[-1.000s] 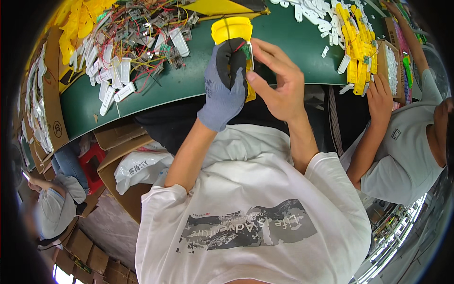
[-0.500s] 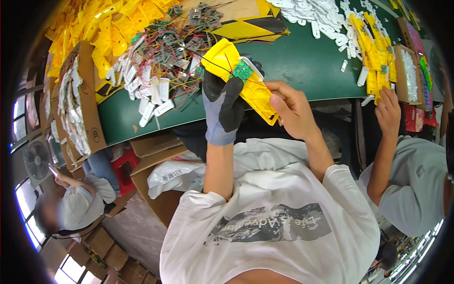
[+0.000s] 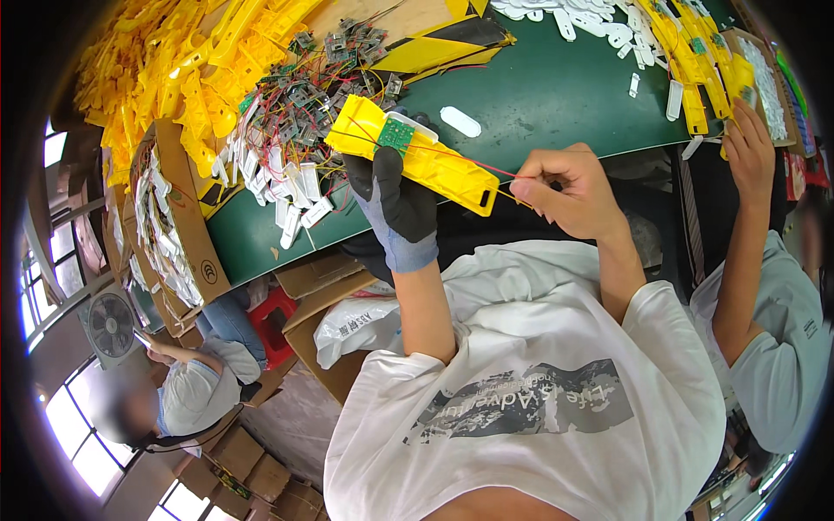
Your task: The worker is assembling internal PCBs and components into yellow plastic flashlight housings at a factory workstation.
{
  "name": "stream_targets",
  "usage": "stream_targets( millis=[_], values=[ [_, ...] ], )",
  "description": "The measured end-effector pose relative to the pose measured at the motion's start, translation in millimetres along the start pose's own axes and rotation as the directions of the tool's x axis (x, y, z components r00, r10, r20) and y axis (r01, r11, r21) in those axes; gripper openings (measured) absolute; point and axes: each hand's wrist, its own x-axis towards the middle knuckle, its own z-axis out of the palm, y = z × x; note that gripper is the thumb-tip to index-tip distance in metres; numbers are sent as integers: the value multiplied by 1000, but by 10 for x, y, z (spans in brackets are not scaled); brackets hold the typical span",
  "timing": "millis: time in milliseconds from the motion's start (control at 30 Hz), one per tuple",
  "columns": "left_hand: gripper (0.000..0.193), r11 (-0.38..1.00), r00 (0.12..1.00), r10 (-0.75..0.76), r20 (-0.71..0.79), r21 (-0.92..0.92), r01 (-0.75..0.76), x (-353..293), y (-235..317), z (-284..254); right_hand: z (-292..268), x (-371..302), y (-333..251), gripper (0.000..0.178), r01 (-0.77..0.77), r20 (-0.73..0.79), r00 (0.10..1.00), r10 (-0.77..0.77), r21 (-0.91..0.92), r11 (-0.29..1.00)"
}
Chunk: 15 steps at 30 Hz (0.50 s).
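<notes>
My left hand (image 3: 393, 198), in a grey and black work glove, is closed around a yellow plastic shell (image 3: 447, 174) held open side up above the table's front edge. A small green circuit board (image 3: 395, 135) sits in the shell by my thumb, and a white piece shows along its far side. My bare right hand (image 3: 569, 191) pinches the ends of thin wires (image 3: 486, 167), one of them red, pulled out past the shell's right end. On the table beyond lies a white oval plastic piece (image 3: 460, 122).
Wired parts (image 3: 326, 87) and white pieces (image 3: 300, 182) pile up on the green table (image 3: 539, 113), beside yellow shells (image 3: 208, 61). A cardboard box (image 3: 195, 226) stands left. At right, a co-worker's hand (image 3: 749, 143) touches yellow shells. Another person (image 3: 195, 391) sits lower left.
My right hand has left the shell's end and moved right, now drawing wires out taut. The shell has shifted left in view and lies flatter. A white oval piece now shows beyond it.
</notes>
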Motion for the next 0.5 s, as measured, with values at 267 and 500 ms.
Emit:
stream_targets(
  millis=[267,500],
  values=[
    [43,994,964,-53,-259,-103,27,-70,-56,-3,136,1,23,34,158,-131,962,-241,-454,877],
    [49,998,989,64,-135,6,-63,-63,-24,233,102,-49,-52,52,46,-121,987,-102,-397,917]
  ],
)
